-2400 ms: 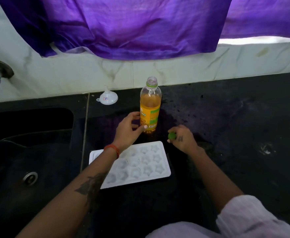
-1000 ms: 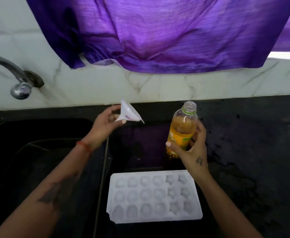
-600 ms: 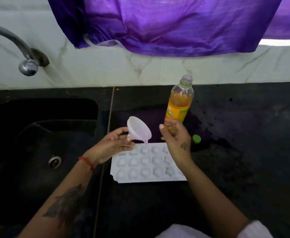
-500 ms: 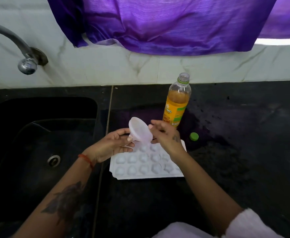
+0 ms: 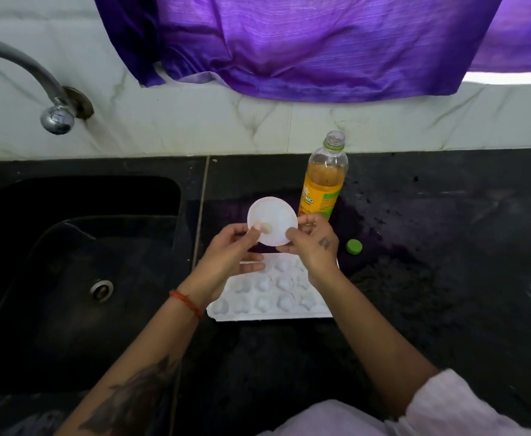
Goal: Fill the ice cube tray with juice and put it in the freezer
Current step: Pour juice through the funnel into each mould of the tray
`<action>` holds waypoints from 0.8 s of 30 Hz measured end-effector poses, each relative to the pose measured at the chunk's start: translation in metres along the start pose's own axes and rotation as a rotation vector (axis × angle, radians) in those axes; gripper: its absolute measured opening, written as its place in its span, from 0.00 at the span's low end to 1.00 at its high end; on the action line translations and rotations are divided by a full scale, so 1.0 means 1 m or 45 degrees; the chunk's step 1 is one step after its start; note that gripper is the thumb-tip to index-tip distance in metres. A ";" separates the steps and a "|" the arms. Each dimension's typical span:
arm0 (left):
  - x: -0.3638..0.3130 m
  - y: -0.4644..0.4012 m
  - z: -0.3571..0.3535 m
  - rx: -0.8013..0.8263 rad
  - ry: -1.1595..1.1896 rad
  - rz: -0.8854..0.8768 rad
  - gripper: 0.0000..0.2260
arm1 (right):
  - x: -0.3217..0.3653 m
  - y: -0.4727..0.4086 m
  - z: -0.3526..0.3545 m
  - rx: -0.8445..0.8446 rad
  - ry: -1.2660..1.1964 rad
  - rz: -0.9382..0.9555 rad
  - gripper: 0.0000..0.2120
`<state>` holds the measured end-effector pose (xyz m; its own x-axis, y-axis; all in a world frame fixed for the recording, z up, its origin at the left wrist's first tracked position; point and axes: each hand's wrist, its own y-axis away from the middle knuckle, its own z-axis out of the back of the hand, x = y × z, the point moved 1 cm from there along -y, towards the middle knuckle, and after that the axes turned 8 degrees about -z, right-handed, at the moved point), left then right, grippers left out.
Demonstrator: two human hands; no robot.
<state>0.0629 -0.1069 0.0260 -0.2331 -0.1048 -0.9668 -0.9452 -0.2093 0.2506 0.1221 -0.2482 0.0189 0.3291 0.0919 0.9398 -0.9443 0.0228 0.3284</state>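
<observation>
1. Counter [image 5: 446, 309]: black stone, sink [image 5: 78, 278] to my left, tap [image 5: 57, 118] over it, purple cloth [image 5: 289, 42] hanging along the wall behind. Freezer is not in view.
2. Ice cube tray [image 5: 270, 298]: white, flat on the counter right in front of me, just right of the sink edge. My wrists cover its far part. Every cell I can see looks pale and dry, so no juice is in it yet. Filling: not started.
3. Juice bottle [image 5: 322, 187]: upright on the counter behind the tray, mouth open, orange juice up to roughly the shoulder. Neither hand touches it.
4. Funnel [image 5: 272, 220]: white, held in the air above the far edge of the tray, wide mouth tipped toward my face. Both hands are on it.
5. Left hand [image 5: 226, 256]: grasps the funnel from the left, thumb lying across the inside of the bowl, the other fingers underneath.
6. Right hand [image 5: 311, 243]: pinches the funnel's right rim with thumb and fingertips.
7. Cap [image 5: 354, 246]: green, off the bottle, lying on the counter just right of my right hand.
8. Status, my read: bottle opened, funnel in hand. Left to do: aim the spout into a cell, pour, fill all the cells, carry the tray level to the freezer.
</observation>
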 end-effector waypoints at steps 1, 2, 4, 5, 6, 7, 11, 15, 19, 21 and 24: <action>-0.003 -0.001 -0.002 -0.011 0.016 -0.022 0.18 | -0.001 0.001 -0.001 0.004 0.001 0.008 0.10; -0.005 -0.002 -0.004 -0.048 0.025 -0.045 0.16 | -0.001 0.002 -0.002 0.012 -0.005 0.013 0.11; -0.007 -0.003 -0.004 -0.129 0.064 -0.067 0.11 | -0.002 0.004 -0.004 0.037 -0.032 0.008 0.13; -0.007 -0.003 -0.003 -0.162 0.087 -0.068 0.09 | -0.002 0.004 -0.004 0.057 -0.049 0.000 0.14; -0.006 -0.002 -0.001 -0.194 0.107 -0.065 0.08 | -0.003 0.004 -0.003 0.088 -0.062 -0.009 0.13; -0.005 -0.002 0.001 -0.228 0.131 -0.056 0.08 | -0.002 0.004 -0.002 0.131 -0.070 -0.020 0.13; -0.003 -0.003 0.011 -0.350 0.197 -0.018 0.08 | -0.001 0.005 0.008 0.252 -0.063 -0.011 0.13; -0.006 -0.002 0.032 -0.381 0.213 -0.055 0.06 | 0.007 -0.007 0.030 -0.298 0.066 0.346 0.19; -0.006 0.001 0.053 -0.429 0.140 0.000 0.04 | 0.018 -0.040 0.040 -0.381 0.169 0.418 0.39; -0.004 0.004 0.060 -0.458 0.096 0.013 0.06 | 0.022 -0.057 0.037 -0.230 0.221 0.404 0.48; 0.000 0.011 0.067 -0.498 0.083 -0.011 0.03 | 0.020 -0.073 0.031 -0.072 0.199 0.426 0.53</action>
<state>0.0371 -0.0444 0.0253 -0.1986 -0.1601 -0.9669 -0.7855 -0.5640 0.2548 0.1982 -0.2788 0.0164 0.0009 0.2542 0.9672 -0.9998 0.0207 -0.0045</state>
